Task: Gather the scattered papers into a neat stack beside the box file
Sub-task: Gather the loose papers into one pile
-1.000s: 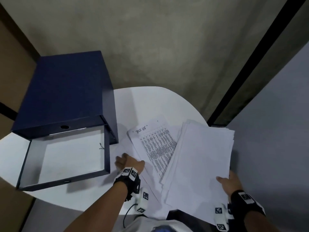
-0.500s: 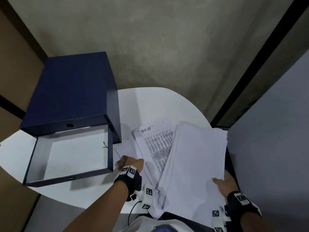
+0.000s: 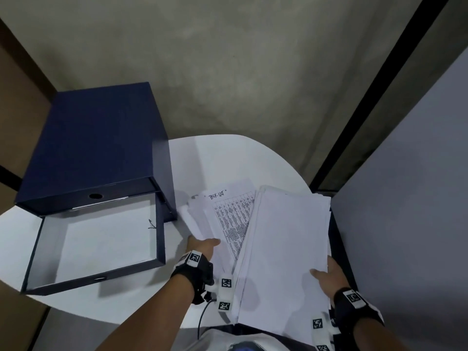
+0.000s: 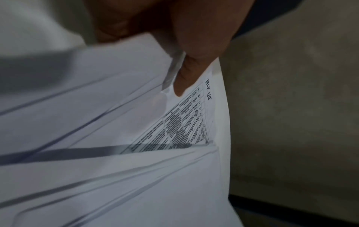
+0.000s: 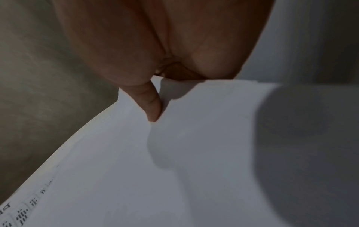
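Left hand (image 3: 202, 247) grip pinching fanned papers (image 3: 228, 219), right hand (image 3: 329, 274) grip thumb-clamping blank stack (image 3: 286, 249)

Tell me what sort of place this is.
Probably an office corner: a navy box file lying open on a small white round table, printed papers beside it, and a grey partition panel.

Left hand (image 3: 201, 247), flat on the loose sheets a second ago, now grips their near edge; sheets (image 3: 202, 219) are lifted and bunched under the printed list (image 3: 234, 219). Right-hand stack (image 3: 286, 252) is swung closer, now overlapping more of the list. Right hand (image 3: 329, 276) is drawn nearer the table's near edge (image 3: 141, 309).
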A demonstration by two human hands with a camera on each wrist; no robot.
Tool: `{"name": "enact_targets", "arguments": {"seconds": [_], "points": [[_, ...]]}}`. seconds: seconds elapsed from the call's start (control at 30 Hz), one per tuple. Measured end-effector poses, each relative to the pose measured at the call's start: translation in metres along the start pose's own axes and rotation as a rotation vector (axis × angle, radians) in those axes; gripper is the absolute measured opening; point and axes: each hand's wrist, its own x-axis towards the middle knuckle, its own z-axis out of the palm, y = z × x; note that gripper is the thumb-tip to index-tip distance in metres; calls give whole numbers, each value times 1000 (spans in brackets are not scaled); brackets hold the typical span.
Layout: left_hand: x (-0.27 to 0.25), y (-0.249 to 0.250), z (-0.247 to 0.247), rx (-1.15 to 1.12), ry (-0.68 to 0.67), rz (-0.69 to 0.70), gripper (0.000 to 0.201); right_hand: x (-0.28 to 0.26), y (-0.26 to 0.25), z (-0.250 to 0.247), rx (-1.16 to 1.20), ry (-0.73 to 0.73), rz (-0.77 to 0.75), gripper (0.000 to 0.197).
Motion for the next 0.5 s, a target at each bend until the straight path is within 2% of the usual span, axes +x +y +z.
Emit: {"name": "enact_targets", "arguments": {"seconds": [0.07, 0.13, 0.2, 0.27, 0.3, 0.4, 0.5], "points": [[-10, 0, 1, 50, -78, 36, 61, -2, 1, 2, -13, -16, -2, 44], [-13, -1, 4, 140, -81, 61, 49, -3, 1, 3, -25, -28, -2, 49], [-15, -2, 8, 185, -93, 63, 67, -4, 1, 5, -40, -46, -1, 50], [-21, 3, 9, 279, -25, 101, 77, -6, 2, 7, -54, -68, -3, 46], [-24, 7, 8, 324, -8, 134, 71, -6, 2, 7, -52, -76, -9, 42], [-31, 24, 5, 319, 4, 334, 35, -10, -2, 9, -44, -67, -11, 33], [-44, 49, -7, 309, 93, 486, 27, -10, -5, 10, -52, -60, -12, 34]]}}
